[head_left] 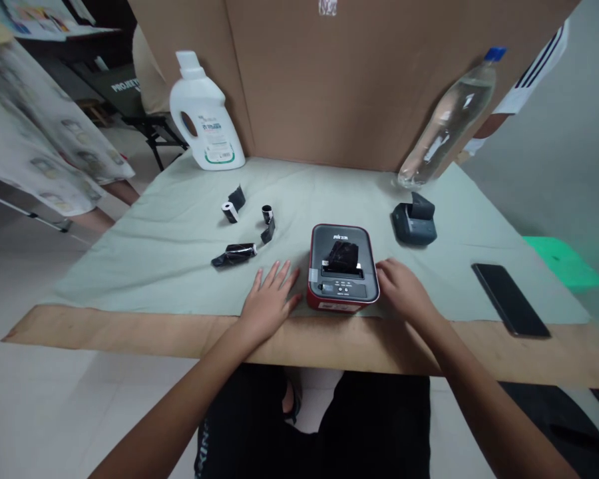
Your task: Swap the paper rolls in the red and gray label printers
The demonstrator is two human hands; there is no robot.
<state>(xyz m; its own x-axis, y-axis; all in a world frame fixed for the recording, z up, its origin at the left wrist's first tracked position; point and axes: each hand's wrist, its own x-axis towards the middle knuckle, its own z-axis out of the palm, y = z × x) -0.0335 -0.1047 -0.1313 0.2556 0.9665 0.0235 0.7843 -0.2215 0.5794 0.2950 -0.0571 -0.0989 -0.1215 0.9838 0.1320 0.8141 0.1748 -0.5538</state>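
The red-and-grey label printer [343, 287] sits at the table's [130, 319] near edge, midway along it, between your hands. Your left hand [269, 299] lies flat on the cloth just beside it, fingers spread, grasping nothing. Your right hand [404, 289] curls against its right side; whether it grips is unclear. A black-wrapped roll [343, 255] rests in the top bay, seemingly still wrapped. Three spare rolls [234, 254] lie further left. The bay's inside is hidden.

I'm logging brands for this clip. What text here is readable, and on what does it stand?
"PROJEKT", cut off after that: white letters on the dark chair at the back left.
Jug label: print too small and blurred to read.
Printer lid logo: blurred, unreadable.
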